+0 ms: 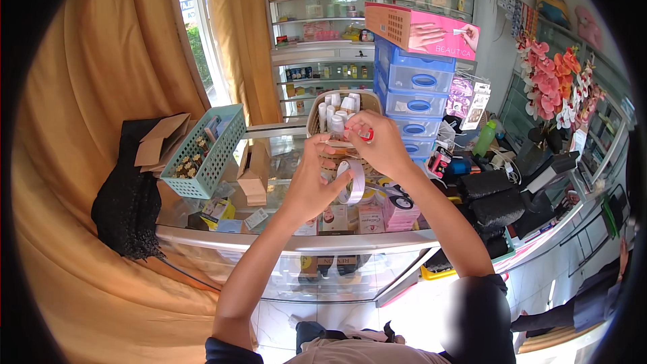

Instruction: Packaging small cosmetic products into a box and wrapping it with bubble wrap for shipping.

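My right hand (379,144) pinches a small red-and-clear item (366,135) above the near rim of a beige woven basket (371,103). White bottles and tubes (336,111) stand upright in that basket. Opposite it, my left hand (313,177) has its thumb and fingers spread. Its upper fingertips come close to the red item; whether they touch it is hard to see. The left thumb overlaps a white roll of tape (357,182), and I cannot tell whether the hand bears the roll. Scissors with black handles (403,202) lie to the right of the roll.
A glass display counter (298,242) holds pink boxes (371,217). On it are a green plastic basket (202,187), a cardboard box (252,174) and blue drawers (417,93) topped by a pink box (424,33). Black wrapped bundles (493,207) lie right. Another person (591,298) is at lower right.
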`<action>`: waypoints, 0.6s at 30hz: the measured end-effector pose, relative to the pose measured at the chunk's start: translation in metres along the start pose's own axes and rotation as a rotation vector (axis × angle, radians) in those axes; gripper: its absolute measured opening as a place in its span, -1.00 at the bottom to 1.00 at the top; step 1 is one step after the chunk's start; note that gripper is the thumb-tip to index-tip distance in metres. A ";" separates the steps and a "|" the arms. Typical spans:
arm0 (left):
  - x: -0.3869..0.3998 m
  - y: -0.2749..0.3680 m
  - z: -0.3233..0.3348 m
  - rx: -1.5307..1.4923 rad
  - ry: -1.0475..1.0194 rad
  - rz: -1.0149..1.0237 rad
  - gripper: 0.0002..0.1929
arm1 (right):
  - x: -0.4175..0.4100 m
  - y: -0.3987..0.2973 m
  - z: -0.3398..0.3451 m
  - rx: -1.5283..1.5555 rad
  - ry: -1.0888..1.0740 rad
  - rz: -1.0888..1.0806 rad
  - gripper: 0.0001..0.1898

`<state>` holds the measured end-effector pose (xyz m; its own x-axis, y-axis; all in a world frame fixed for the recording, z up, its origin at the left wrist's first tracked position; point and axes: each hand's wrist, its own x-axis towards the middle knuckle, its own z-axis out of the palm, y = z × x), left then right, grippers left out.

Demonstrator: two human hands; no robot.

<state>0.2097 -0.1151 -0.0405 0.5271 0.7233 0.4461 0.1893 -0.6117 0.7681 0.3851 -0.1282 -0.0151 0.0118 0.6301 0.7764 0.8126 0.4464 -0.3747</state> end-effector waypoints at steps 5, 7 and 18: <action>-0.012 -0.009 -0.009 -0.109 0.020 0.034 -0.34 | -0.001 -0.023 0.009 0.441 -0.230 0.157 -0.83; -0.018 -0.009 -0.013 -0.135 0.026 0.050 -0.37 | -0.002 -0.030 0.014 0.432 -0.266 0.173 -0.86; -0.046 -0.020 -0.065 -0.144 0.050 0.021 -0.46 | 0.005 -0.068 0.056 0.596 -0.349 0.111 -0.88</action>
<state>0.1282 -0.1155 -0.0462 0.4867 0.7282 0.4824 0.0563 -0.5773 0.8146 0.2973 -0.1194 -0.0140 -0.1922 0.8150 0.5466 0.3584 0.5768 -0.7340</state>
